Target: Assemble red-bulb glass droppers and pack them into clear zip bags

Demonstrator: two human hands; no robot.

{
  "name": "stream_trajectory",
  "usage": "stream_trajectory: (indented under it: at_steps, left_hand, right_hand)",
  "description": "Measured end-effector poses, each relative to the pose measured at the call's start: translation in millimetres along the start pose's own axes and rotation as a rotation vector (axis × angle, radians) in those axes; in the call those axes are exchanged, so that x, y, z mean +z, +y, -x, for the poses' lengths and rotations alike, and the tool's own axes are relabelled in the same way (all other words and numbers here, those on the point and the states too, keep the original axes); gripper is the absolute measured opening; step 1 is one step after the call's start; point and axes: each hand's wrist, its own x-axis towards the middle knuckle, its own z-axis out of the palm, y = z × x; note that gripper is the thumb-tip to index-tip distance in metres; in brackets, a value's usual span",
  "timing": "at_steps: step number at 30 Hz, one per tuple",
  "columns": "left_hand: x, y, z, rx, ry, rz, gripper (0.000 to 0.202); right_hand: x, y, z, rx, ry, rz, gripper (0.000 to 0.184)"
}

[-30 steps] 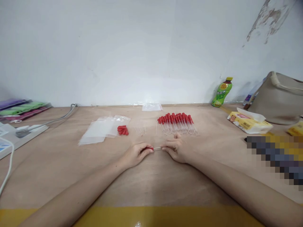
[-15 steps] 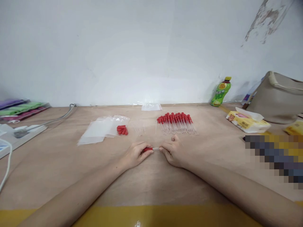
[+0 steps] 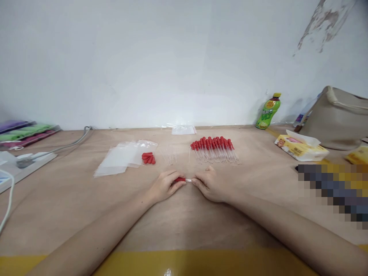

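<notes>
My left hand (image 3: 167, 186) is closed around a red rubber dropper bulb (image 3: 180, 179), its open end facing right. Pinched in my right hand (image 3: 211, 185) is a clear glass dropper tube (image 3: 188, 180); its left end meets the bulb, and my fingers hide the rest. Beyond my right hand lies a row of droppers (image 3: 214, 147) with red bulbs and clear tubes pointing toward me. A small pile of loose red bulbs (image 3: 148, 158) sits beyond my left hand. Several loose glass tubes (image 3: 170, 154) lie between the pile and the row.
Clear plastic bags (image 3: 120, 157) are spread at left, and another bag (image 3: 184, 130) lies by the wall. A power strip (image 3: 43, 159) with cables is at far left. On the right are a green bottle (image 3: 268, 112), a tissue pack (image 3: 301, 148) and a beige bag (image 3: 336, 119).
My right hand has shifted slightly left toward my left hand, and a little less of the glass tube shows between them. The other things stay in place.
</notes>
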Motion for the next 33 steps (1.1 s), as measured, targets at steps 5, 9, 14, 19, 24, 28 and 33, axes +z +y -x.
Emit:
stream_trajectory:
  at_steps: [5, 9, 14, 19, 24, 28, 33]
  left_hand:
    - [-0.3, -7.4, -1.1, -0.162, 0.056, 0.032, 0.029]
    - [-2.1, -9.6, -2.2, -0.167, -0.007, 0.040, 0.015]
    - [-2.3, -9.1, -3.0, -0.139, -0.016, 0.033, 0.014]
    - [-1.5, -10.8, -1.5, -0.147, -0.015, 0.030, 0.015]
    - [-2.4, -10.9, -1.0, -0.147, -0.021, 0.048, 0.016]
    - [-2.6, -10.5, -1.0, -0.133, -0.005, 0.050, 0.016]
    - [-2.6, -10.1, -0.9, -0.132, -0.008, 0.053, 0.015]
  right_hand:
    - [-20.0, 1.3, -3.7, 0.369, -0.210, -0.496, 0.020]
    - [-30.6, 25.9, -19.5, 0.563, -0.107, -0.562, 0.020]
    - [-27.0, 52.7, -62.4, 0.657, 0.198, -0.030, 0.021]
    - [-8.0, 62.9, -92.2, 0.731, 0.209, 0.247, 0.025]
    - [2.0, 70.7, -93.8, 0.738, 0.172, 0.338, 0.025]
    - [2.5, 72.9, -91.5, 0.728, 0.156, 0.354, 0.025]
    - [3.9, 66.0, -91.1, 0.690, 0.192, 0.349, 0.024]
